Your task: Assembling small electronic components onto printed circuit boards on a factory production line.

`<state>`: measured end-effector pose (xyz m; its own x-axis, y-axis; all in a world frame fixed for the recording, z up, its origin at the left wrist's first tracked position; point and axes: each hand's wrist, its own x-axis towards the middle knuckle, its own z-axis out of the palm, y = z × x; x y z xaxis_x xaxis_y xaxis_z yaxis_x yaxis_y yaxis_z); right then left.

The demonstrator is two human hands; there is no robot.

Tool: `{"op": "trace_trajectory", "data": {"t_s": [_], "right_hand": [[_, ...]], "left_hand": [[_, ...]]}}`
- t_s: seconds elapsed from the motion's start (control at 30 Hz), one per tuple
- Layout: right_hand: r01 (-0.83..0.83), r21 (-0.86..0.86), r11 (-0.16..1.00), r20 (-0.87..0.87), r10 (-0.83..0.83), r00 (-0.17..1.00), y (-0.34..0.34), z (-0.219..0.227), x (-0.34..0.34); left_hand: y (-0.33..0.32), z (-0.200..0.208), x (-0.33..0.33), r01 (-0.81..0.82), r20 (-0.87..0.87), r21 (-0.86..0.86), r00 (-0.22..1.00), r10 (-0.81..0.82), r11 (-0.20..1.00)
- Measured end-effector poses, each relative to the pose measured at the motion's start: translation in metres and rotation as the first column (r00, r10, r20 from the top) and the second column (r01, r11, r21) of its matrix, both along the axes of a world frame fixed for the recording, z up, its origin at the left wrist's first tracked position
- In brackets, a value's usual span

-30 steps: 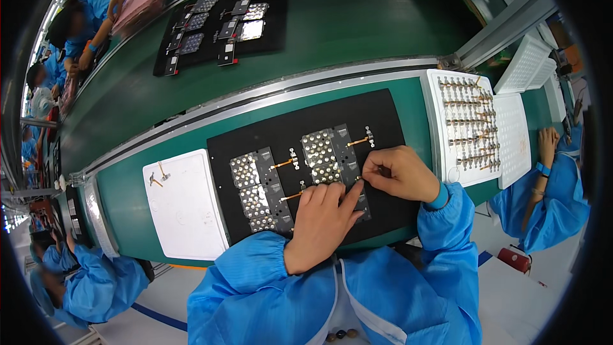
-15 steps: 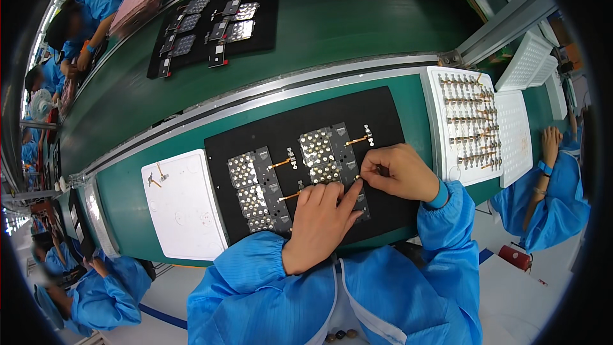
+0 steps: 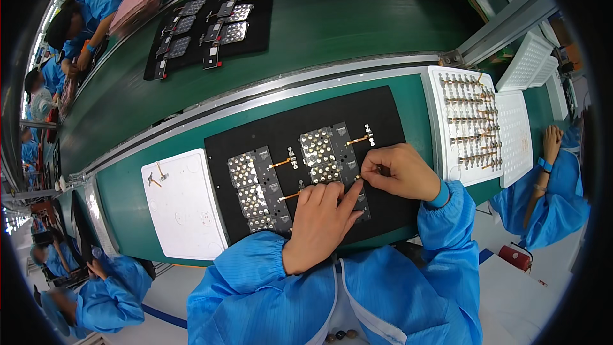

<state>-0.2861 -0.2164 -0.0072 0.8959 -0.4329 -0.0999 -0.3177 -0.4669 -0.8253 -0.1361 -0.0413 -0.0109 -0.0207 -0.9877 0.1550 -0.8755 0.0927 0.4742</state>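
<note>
A worker in a blue smock bends over a green worktop (image 3: 414, 99), both bare hands on the right-hand column of dark circuit boards (image 3: 332, 153), which lies on a black mat (image 3: 377, 107) at the centre of the frame. The left hand (image 3: 322, 217) rests palm down, its fingers stretched over the column's lower part and hiding much of it; from where I stand, I cannot tell whether its grip has hold of anything. The right hand (image 3: 405, 172) curls in from the right, thumb and forefinger drawn close at the boards' edge beside the left forefinger; whether that grip is closed on a part is hidden by the fingers. A second column of boards (image 3: 258, 185) lies to the left, its lower end partly blocked by the left arm. Small orange strips (image 3: 281, 163) with metal ends jut from the boards. A white tray (image 3: 185, 201) at left bears two loose pieces, while another white tray (image 3: 437, 124) at right carries rows of them, too small to make out singly. At upper left, more boards lie on a second mat (image 3: 260, 22); co-workers (image 3: 102, 9) beyond are partly cut off by the dark rim.
</note>
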Motion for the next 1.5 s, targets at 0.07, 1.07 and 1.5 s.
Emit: {"op": "trace_trajectory", "data": {"t_s": [0.07,1.07,1.5], "right_hand": [[-0.001,-0.004,1.000,0.002,0.001,1.000,0.000,0.000,0.000],[0.439,-0.163,0.884,0.093,-0.429,0.899,0.038,0.023,-0.018],[0.434,-0.196,0.879,0.204,-0.396,0.895,0.071,0.034,-0.003]], "left_hand": [[0.000,-0.001,0.000,0.004,-0.001,0.003,1.000,-0.004,1.000],[0.010,0.003,-0.001,-0.057,0.080,0.001,0.995,0.057,0.998],[0.133,-0.003,0.252,-0.732,0.303,-0.336,0.511,0.804,0.592]]}}
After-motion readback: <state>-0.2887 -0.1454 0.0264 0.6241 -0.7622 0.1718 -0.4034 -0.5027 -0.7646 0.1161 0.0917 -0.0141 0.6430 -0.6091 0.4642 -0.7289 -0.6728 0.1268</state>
